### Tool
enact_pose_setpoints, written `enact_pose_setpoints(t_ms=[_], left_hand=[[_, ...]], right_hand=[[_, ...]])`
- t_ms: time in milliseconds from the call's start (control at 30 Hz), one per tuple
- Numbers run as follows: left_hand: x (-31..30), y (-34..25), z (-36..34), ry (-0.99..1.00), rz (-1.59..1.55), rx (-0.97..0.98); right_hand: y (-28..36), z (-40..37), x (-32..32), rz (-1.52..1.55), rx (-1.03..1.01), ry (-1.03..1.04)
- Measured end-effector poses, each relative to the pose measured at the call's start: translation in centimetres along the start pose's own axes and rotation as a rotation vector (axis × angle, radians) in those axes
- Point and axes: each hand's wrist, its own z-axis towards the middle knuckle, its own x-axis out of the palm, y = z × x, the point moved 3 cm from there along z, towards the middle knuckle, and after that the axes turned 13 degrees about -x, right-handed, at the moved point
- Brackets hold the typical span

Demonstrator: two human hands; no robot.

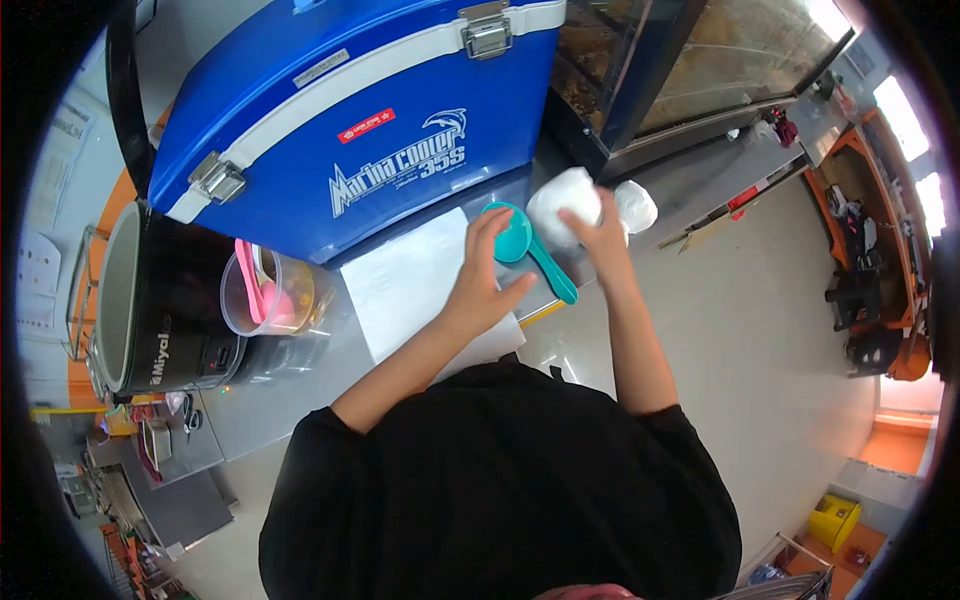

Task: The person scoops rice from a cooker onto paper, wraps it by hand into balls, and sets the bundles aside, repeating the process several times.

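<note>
My left hand (483,275) holds a teal plastic scoop (530,250) by its bowl end, the handle pointing toward the counter's edge. My right hand (597,232) rests on a white lumpy bundle (560,200) lying on the steel counter just beyond the scoop. A second white bundle (636,206) lies beside it to the right. A white sheet (410,280) lies flat on the counter under my left wrist.
A big blue cooler box (340,120) with metal latches stands behind the sheet. Left of it are a clear container (270,295) holding pink utensils and a black rice cooker (150,300). A glass display case (680,70) stands at the right; tiled floor lies beyond the counter.
</note>
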Motion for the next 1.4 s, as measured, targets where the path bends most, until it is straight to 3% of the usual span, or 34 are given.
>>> enact_pose_setpoints(t_ms=[67,100,133,200,267,300,367,400,467,533,600,667,733,800,867,900,933,967,1033,1067,1133,1167,1200,1267,1333,1400], left_hand=[[-2.6,0.7,-1.0,-0.06,0.306,0.089],[-4.0,3.1,-1.6,-0.033,0.324,0.002],[-5.2,4.7,-2.5,-0.049,0.328,-0.006],[-7.1,8.2,-4.6,-0.078,0.906,-0.156],[-8.1,11.9,-5.8,-0.084,1.005,-0.225],[-8.4,13.5,-6.0,-0.067,1.096,-0.233],[-9.0,14.5,-5.7,-0.034,1.201,-0.241],[-9.2,14.6,-5.3,-0.044,1.199,-0.258],[-9.2,14.7,-4.5,-0.072,1.15,-0.25],[-9.5,14.7,-4.3,-0.087,1.138,-0.253],[-9.9,13.9,-4.2,-0.131,1.069,-0.232],[-10.7,8.8,-4.0,-0.172,0.943,-0.251],[-11.7,3.3,-3.9,-0.028,0.123,-0.171],[-13.1,-3.5,-4.7,0.235,-0.24,-0.038],[-15.2,-10.3,-6.6,0.481,-0.309,0.118],[-14.3,-11.6,-7.3,0.519,-0.663,0.473],[-15.6,-13.5,-6.3,0.642,-0.453,0.737],[-16.6,-15.7,-7.9,0.599,-0.603,0.519],[-14.2,-17.0,-7.6,0.103,-0.943,1.034],[-16.4,-16.7,-8.4,0.083,-0.926,1.042],[-22.1,-15.9,-10.8,0.318,-0.907,0.72],[-24.6,-15.5,-12.0,0.424,-0.881,0.559],[-26.9,-15.1,-13.3,0.401,-0.848,0.583],[-32.0,-12.8,-15.6,0.128,-0.735,0.495],[-38.2,-9.7,-18.7,-0.156,-0.28,0.732],[-44.7,-7.8,-23.6,-0.458,0.241,0.711]], right_hand=[[-3.7,4.1,-0.8,-0.285,-0.136,-0.035],[-4.0,5.3,-0.5,-0.279,-0.14,-0.018],[-4.5,6.2,0.2,-0.386,-0.054,0.121],[-7.8,7.7,1.9,-0.575,0.034,0.351],[-7.1,7.6,3.7,-0.988,0.113,0.564],[-7.1,7.3,4.3,-0.986,0.096,0.583],[-5.9,6.4,4.3,-1.242,-0.42,0.3],[-5.3,5.9,4.4,-1.237,-0.432,0.315],[-2.9,4.8,4.2,-0.895,-0.581,0.267],[-3.5,2.2,4.0,-0.562,-0.468,0.497],[-4.2,-1.7,4.1,-0.554,-0.18,0.626],[-4.4,-3.1,4.6,-0.617,-0.176,0.624],[-5.9,-3.8,5.2,-0.681,-0.164,0.629],[-8.2,-3.6,5.2,-0.771,-0.343,0.467],[-6.3,-3.4,5.7,-0.697,-0.337,0.518],[-5.7,-3.6,5.7,-0.655,-0.259,0.45],[-5.1,-3.6,5.7,-0.612,-0.186,0.382],[-4.4,-3.8,6.0,-0.601,-0.154,0.362],[-4.2,-3.7,5.8,-0.515,-0.058,0.363],[-4.4,-4.0,5.5,-0.444,0.016,0.387],[-1.5,-4.9,6.3,-0.318,0.159,0.359],[-2.0,-5.6,6.0,-0.324,0.063,0.219],[-2.4,-6.4,5.8,-0.318,-0.034,0.075],[1.0,-7.0,7.1,-0.243,-0.114,0.146],[8.0,-7.2,12.7,0.193,-0.228,0.181],[14.8,-7.6,17.9,0.296,-0.335,0.083]])
